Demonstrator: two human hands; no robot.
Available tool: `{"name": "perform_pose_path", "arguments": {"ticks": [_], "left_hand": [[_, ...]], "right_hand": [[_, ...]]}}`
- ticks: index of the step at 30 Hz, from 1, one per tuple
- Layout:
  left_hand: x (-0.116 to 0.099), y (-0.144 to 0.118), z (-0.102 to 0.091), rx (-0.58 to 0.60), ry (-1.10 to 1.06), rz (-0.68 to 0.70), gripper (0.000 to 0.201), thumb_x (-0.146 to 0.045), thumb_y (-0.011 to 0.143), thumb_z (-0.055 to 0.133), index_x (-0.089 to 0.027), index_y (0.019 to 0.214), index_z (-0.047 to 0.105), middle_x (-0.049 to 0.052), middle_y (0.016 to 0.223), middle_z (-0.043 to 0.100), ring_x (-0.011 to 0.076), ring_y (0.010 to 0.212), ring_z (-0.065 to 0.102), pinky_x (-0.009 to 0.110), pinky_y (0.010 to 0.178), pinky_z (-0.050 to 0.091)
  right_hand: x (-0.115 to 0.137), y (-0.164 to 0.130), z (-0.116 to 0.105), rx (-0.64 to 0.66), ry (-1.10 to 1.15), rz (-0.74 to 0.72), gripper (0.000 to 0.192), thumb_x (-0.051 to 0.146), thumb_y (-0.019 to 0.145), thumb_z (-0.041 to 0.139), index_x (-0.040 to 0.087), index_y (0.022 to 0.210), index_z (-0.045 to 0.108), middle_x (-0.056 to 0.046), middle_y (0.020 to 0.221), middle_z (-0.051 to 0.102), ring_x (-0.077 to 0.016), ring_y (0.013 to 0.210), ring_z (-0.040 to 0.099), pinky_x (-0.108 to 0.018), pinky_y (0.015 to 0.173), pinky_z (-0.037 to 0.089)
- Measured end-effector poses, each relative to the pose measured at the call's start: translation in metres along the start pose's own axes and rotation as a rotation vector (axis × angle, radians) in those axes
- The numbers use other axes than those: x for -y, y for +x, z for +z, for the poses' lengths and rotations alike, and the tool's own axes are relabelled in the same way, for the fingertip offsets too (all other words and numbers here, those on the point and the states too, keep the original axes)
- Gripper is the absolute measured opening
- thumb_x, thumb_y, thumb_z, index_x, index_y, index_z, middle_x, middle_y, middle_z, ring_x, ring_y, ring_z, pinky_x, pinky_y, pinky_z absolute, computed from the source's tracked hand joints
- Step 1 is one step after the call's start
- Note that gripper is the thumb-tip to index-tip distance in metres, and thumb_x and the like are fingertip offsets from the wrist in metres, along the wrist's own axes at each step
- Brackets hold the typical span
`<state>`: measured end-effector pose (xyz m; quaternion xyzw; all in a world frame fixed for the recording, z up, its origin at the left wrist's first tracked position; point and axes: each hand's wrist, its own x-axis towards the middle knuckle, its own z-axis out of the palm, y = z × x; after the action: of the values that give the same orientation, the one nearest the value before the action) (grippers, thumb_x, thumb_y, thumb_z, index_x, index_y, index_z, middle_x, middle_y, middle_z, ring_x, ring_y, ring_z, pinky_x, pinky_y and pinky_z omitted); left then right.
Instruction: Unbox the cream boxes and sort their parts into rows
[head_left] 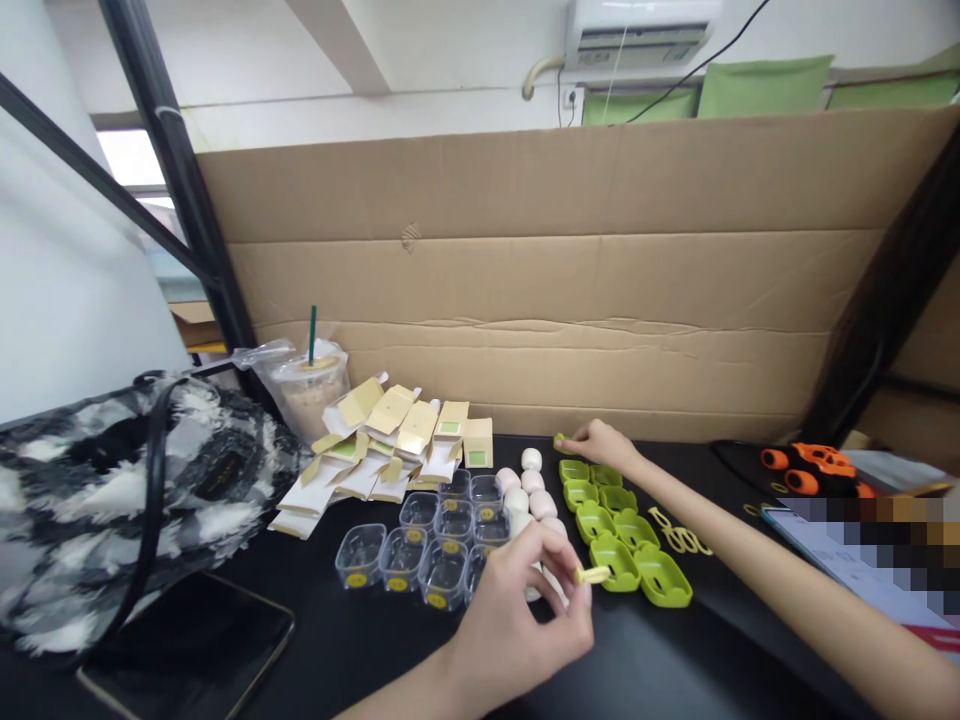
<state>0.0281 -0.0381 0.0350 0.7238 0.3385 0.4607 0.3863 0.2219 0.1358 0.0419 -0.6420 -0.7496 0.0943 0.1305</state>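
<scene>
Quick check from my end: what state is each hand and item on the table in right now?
Left hand: pinching a small yellow piece.
Right hand: fingertips on a small green piece.
Green cases: open, lined up.
Clear boxes: lidless, upright.
Iced drink: bagged, straw in.

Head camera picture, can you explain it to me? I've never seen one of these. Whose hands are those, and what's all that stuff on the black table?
There is no machine here: a person wears a camera on the head, looking down at their own hands. The left hand pinches a small pale yellow piece. The right hand reaches to a small green piece at the far end of a row of green cases. On the black table also lie clear plastic boxes, pale pink pieces, folded cartons, an iced drink and a patterned bag.
</scene>
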Motion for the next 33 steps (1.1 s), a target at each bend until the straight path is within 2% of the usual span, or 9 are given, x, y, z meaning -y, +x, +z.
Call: {"name": "perform_pose_path", "arguments": {"ticks": [3,8,14,17,21,25,27,30,33], "left_hand": [[0.002,0.001,0.001,-0.026,0.008,0.037,0.011,-0.012,0.069,0.055,-0.018,0.074,0.048,-0.001,0.07,0.056,0.0084,0.055,0.056,0.017,0.052,0.046],[0.004,0.001,0.002,-0.02,0.018,0.035,0.01,-0.012,0.07,0.054,-0.018,0.075,0.048,-0.002,0.068,0.055,0.0075,0.054,0.055,0.016,0.05,0.044],[0.004,0.001,0.0,-0.002,0.012,0.021,0.01,-0.012,0.07,0.055,-0.018,0.075,0.048,-0.002,0.07,0.055,0.0084,0.056,0.056,0.016,0.051,0.044],[0.004,0.003,0.001,0.008,0.003,-0.008,0.008,-0.013,0.072,0.055,-0.017,0.077,0.05,-0.001,0.072,0.055,0.0101,0.061,0.058,0.018,0.054,0.045],[0.008,0.004,0.002,0.019,-0.077,-0.07,0.005,-0.015,0.076,0.054,-0.017,0.08,0.053,0.001,0.078,0.057,0.0133,0.073,0.06,0.022,0.065,0.05],[0.01,0.004,0.004,0.054,-0.175,-0.119,0.007,-0.015,0.076,0.057,-0.017,0.079,0.051,0.0,0.077,0.056,0.0127,0.073,0.059,0.024,0.07,0.049],[0.012,0.004,0.005,0.083,-0.218,-0.146,0.009,-0.014,0.075,0.059,-0.016,0.077,0.051,0.0,0.078,0.057,0.0122,0.074,0.058,0.024,0.072,0.048],[0.017,0.005,0.006,0.107,-0.341,-0.187,0.017,-0.015,0.076,0.061,-0.018,0.088,0.048,-0.002,0.076,0.057,0.0111,0.072,0.058,0.025,0.072,0.047],[0.019,0.005,0.007,0.069,-0.433,-0.183,0.029,-0.019,0.079,0.061,-0.02,0.1,0.042,-0.003,0.075,0.057,0.011,0.07,0.057,0.026,0.07,0.046]], "right_hand": [[0.0,0.002,0.012,0.034,-0.01,0.043,0.03,0.035,0.09,0.056,0.016,0.113,0.058,-0.005,0.115,0.06,-0.0233,0.096,0.061,-0.04,0.079,0.052],[-0.001,0.004,0.016,0.02,-0.027,0.069,0.028,0.033,0.091,0.055,0.018,0.115,0.056,-0.007,0.117,0.059,-0.021,0.097,0.061,-0.041,0.081,0.052],[0.002,0.001,0.014,-0.06,0.027,-0.005,0.029,0.032,0.091,0.055,0.018,0.117,0.055,-0.007,0.118,0.058,-0.0206,0.096,0.061,-0.041,0.08,0.052],[0.006,-0.022,0.004,-0.147,0.08,-0.136,0.028,0.031,0.091,0.055,0.018,0.116,0.056,-0.008,0.119,0.058,-0.021,0.099,0.06,-0.042,0.083,0.05],[0.018,-0.08,-0.014,-0.16,0.219,-0.472,0.022,0.033,0.093,0.049,0.02,0.104,0.063,-0.007,0.109,0.062,-0.02,0.105,0.056,-0.04,0.094,0.044],[0.029,-0.137,-0.018,-0.04,0.378,-0.749,0.026,0.039,0.087,0.058,0.025,0.109,0.064,-0.002,0.091,0.065,-0.0136,0.081,0.061,-0.027,0.075,0.051],[0.031,-0.151,-0.015,-0.022,0.49,-0.808,0.03,0.033,0.087,0.061,0.025,0.115,0.061,-0.003,0.092,0.064,-0.0121,0.077,0.06,-0.025,0.071,0.051],[0.026,-0.153,-0.015,0.006,0.544,-0.76,0.02,0.029,0.088,0.059,0.023,0.105,0.068,-0.003,0.088,0.064,-0.0122,0.078,0.061,-0.025,0.072,0.05],[0.006,-0.136,-0.024,-0.003,0.53,-0.6,0.019,0.036,0.085,0.06,0.02,0.085,0.07,-0.003,0.081,0.066,-0.0141,0.076,0.063,-0.027,0.071,0.05]]}}
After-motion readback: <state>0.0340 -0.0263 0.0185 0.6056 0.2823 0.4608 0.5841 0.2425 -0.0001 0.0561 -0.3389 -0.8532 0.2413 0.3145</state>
